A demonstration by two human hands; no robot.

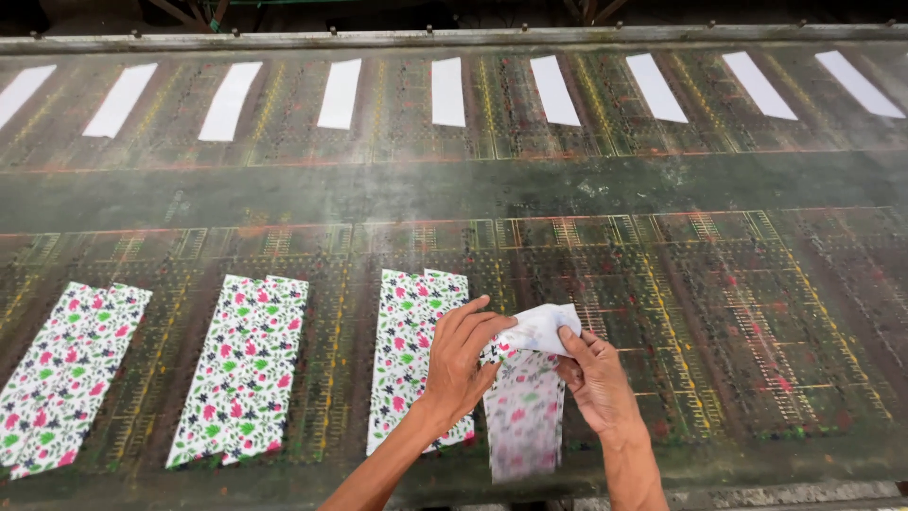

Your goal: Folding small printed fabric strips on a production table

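Long ink-stained printing desk (586, 189), seen from above. Near centre, the left hand (461, 364) and right hand (594, 378) each pinch the top end of a floral fabric strip (525, 416), its pale underside folded over. Three floral strips (248, 369) lie to the left; plain white strips (448, 92) line the far edge.
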